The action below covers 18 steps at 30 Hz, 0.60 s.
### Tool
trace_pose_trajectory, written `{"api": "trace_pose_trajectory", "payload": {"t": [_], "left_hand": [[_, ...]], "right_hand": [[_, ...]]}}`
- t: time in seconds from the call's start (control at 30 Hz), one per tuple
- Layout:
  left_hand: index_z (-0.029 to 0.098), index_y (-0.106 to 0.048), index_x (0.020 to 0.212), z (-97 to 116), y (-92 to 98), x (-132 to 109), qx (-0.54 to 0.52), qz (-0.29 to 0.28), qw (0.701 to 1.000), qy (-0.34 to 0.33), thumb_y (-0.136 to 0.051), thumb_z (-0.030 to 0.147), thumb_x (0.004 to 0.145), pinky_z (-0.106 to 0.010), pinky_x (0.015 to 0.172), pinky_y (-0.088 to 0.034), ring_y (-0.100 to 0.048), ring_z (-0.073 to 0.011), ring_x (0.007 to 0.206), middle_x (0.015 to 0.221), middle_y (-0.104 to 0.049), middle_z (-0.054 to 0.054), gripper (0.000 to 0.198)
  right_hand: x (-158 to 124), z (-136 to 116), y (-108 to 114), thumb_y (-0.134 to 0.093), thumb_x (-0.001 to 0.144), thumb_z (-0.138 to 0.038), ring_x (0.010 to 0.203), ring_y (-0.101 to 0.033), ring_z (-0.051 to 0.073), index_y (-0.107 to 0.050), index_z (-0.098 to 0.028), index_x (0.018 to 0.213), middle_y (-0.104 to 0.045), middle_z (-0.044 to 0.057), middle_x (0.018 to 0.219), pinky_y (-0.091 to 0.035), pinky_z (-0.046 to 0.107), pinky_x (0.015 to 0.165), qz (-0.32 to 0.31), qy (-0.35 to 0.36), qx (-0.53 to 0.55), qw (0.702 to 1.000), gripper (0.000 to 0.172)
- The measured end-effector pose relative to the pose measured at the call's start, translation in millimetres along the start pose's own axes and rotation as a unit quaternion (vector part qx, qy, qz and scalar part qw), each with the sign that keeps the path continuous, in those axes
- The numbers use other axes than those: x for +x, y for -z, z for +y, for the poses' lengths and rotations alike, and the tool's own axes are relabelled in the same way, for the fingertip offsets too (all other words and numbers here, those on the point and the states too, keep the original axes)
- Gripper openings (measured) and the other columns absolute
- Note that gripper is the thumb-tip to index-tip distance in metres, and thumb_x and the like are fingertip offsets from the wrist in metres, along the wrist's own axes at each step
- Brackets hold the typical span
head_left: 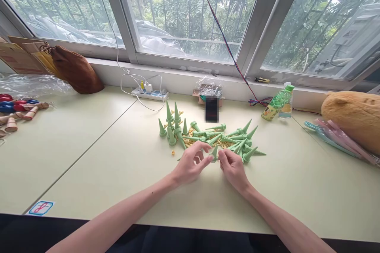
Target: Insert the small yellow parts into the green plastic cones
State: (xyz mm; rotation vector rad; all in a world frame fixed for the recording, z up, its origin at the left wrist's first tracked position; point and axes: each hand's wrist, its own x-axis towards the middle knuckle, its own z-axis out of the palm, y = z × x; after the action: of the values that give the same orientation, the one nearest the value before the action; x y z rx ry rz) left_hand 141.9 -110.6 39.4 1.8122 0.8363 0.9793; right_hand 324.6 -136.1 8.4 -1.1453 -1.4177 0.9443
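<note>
Several green plastic cones [250,153] lie in a loose pile beyond my hands, with small yellow pieces [190,141] among them. At the pile's left, more green cones [162,128] stand upright. One green cone [215,153] points up between my two hands. My left hand [191,163] is at its left, fingers apart, with the thumb tip close to the cone's base; whether they touch is unclear. My right hand [233,166] is closed at the cone's right, thumb against the curled fingers; what it pinches is too small to make out. A single orange piece [173,152] lies left of my left hand.
A power strip [151,94] and a blurred dark object [211,110] are behind the pile. A green bottle [277,102] and a brown plush [353,116] are at the right. Wooden toys [12,123] and a brown bag [75,71] are at the left.
</note>
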Motion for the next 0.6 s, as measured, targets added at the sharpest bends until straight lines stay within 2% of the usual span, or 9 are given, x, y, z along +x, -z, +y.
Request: {"api": "trace_pose_trajectory", "payload": {"t": [0.13, 0.23, 0.6], "left_hand": [[0.017, -0.055, 0.107, 1.6, 0.9, 3.0, -0.091, 0.003, 0.993, 0.077, -0.057, 0.049, 0.093, -0.018, 0.044, -0.038, -0.046, -0.0059, 0.050, 0.074, -0.052, 0.002, 0.035], [0.017, -0.054, 0.104, 2.2, 0.3, 3.7, -0.122, -0.007, 0.987, 0.109, -0.056, 0.052, 0.092, -0.017, 0.042, -0.034, -0.041, -0.0054, 0.045, 0.065, -0.050, 0.005, 0.037], [0.020, -0.049, 0.099, 4.2, -0.3, 4.9, -0.134, -0.006, 0.975, 0.178, -0.064, 0.058, 0.083, -0.018, 0.036, -0.034, -0.045, -0.0068, 0.043, 0.070, -0.051, 0.005, 0.044]], "right_hand": [[0.5, -1.2, 1.9, -0.050, 0.097, -0.051, 0.048, -0.029, 0.011, -0.051, -0.020, 0.072, -0.034, -0.006, 0.055, -0.025, 0.025, 0.044, -0.002, 0.014, -0.016, 1.000, 0.039], [0.6, -0.9, 2.8, -0.051, 0.096, -0.050, 0.050, -0.031, 0.011, -0.054, -0.020, 0.073, -0.036, -0.005, 0.057, -0.027, 0.026, 0.046, -0.009, 0.030, -0.039, 0.999, 0.038], [0.3, -0.7, 2.7, -0.051, 0.096, -0.049, 0.054, -0.035, 0.013, -0.060, -0.019, 0.081, -0.042, -0.003, 0.062, -0.030, 0.025, 0.049, -0.006, 0.044, -0.068, 0.997, 0.035]]}}
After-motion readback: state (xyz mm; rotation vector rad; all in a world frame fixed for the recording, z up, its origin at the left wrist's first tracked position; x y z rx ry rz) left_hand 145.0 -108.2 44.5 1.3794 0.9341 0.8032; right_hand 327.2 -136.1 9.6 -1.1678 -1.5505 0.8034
